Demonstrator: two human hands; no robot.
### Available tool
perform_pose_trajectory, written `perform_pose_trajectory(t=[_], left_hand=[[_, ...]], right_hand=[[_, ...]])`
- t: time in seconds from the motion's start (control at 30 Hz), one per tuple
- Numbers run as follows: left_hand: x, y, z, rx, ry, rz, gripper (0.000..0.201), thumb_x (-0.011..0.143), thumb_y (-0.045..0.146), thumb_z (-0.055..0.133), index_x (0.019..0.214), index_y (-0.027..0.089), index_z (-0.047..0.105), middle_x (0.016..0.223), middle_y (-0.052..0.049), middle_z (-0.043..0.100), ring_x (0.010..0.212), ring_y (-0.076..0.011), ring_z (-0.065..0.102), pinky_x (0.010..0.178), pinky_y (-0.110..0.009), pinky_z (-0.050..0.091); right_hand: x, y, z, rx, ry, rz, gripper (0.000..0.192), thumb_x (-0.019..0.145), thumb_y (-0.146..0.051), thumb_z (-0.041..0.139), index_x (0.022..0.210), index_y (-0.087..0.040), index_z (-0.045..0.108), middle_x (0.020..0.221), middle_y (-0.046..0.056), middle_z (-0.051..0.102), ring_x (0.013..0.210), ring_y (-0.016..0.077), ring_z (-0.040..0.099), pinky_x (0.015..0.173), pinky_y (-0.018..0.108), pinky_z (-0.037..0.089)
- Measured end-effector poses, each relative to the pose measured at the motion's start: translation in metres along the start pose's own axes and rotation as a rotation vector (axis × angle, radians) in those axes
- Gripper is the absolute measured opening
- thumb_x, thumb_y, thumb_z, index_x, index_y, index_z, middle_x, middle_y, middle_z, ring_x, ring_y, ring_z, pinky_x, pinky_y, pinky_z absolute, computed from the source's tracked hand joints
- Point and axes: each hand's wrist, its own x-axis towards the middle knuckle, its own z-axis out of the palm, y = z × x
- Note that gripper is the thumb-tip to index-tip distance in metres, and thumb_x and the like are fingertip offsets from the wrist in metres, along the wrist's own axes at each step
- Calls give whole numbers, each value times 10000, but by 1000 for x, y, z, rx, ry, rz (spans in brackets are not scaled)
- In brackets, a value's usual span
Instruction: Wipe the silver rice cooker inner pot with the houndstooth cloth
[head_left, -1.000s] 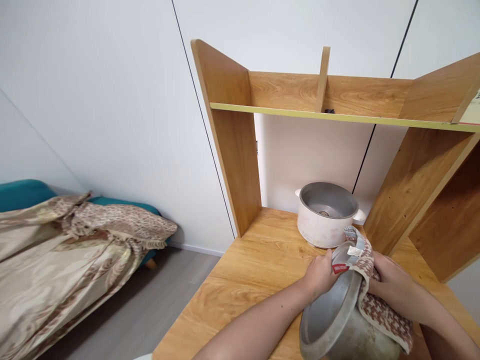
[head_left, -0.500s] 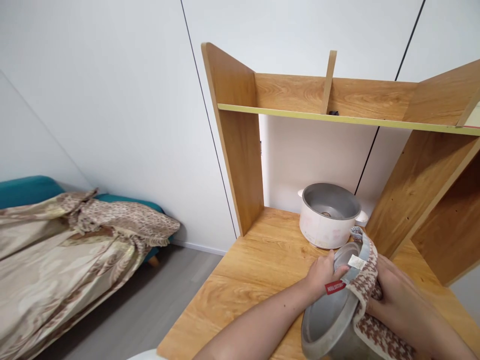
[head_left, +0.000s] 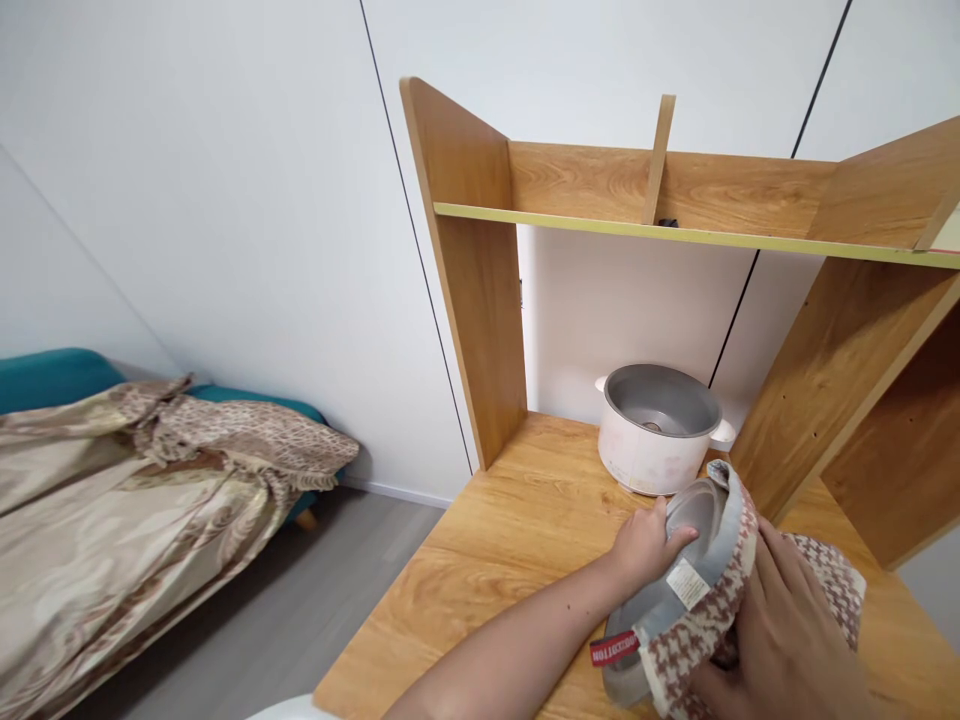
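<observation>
On the wooden bench, the left hand is gripping the rim of a tilted metal inner pot — low at the near right edge. The right hand is pressing a brown houndstooth cloth against the pot's outer side, fingers clenched on the fabric. Just behind, the white cooker body is standing open — under the shelf.

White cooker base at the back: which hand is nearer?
Left. The left hand grips the metal pot rim just in front of the white cooker base; the right hand presses the cloth farther back, lower right.
</observation>
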Motion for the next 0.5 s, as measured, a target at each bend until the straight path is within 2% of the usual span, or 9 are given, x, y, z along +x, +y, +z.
perform_pose_trajectory(t=[0.13, 0.27, 0.37, 0.5], left_hand=[[2, -1, 2, 57, 8, 8, 661, 1038, 681, 565, 1442, 161, 623, 1285, -212, 793, 1224, -417, 751, 1051, -526, 592], [0, 1, -2, 39, 1, 14, 648, 1056, 648, 560, 1466, 149, 613, 1300, -226, 787, 1221, -408, 760, 1045, -506, 598], [-1, 3, -4, 39, 4, -17, 637, 1045, 649, 578, 1459, 166, 622, 1298, -219, 788, 1218, -402, 759, 1051, -501, 593], [-2, 5, -7, 39, -3, -19, 647, 1036, 649, 566, 1449, 155, 628, 1287, -226, 792, 1210, -406, 754, 1038, -495, 588]], right_hand=[[-12, -12, 10, -72, 44, 13, 1218, 831, -644, 727, 1729, 3, 221, 1588, 377, 555, 1476, 622, 489, 1164, 788, 414], [-16, -22, 18, -105, 97, -38, 1214, 919, -762, 622, 1749, 11, 189, 1557, 383, 594, 1468, 628, 496, 1147, 788, 407], [-13, -35, 20, -87, 135, 70, 1202, 966, -732, 567, 1764, 25, 84, 1553, 388, 596, 1533, 607, 451, 1198, 801, 374], [-9, -45, 18, -81, 148, 83, 1118, 980, -619, 560, 1762, 30, 94, 1526, 381, 622, 1569, 597, 416, 1221, 811, 351]])
